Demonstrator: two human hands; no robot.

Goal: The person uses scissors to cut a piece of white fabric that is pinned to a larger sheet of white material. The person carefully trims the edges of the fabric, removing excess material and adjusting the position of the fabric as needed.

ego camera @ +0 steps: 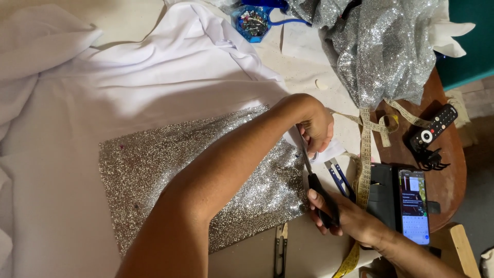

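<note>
The right hand [343, 215] is closed around the black handles of the scissors [315, 177], whose blades are pointed away from the body along the right edge of the glitter sheet [170, 175]. The left hand [315, 123] is reached across, its fingers curled and pinched on the white cloth [154, 77] at the blade tips, by the sheet's far right corner. The sheet is laid flat on the cloth. Blue-handled snips [337, 175] are seen just right of the scissors, beside a tape measure [365, 154]. A thread clipper [280, 247] is placed near the sheet's lower edge. A phone [414, 206] and a remote [435, 127] are set further right on the brown table [453, 175], and bunched silver fabric [375, 46] and a blue pin box [251, 23] lie beyond.
</note>
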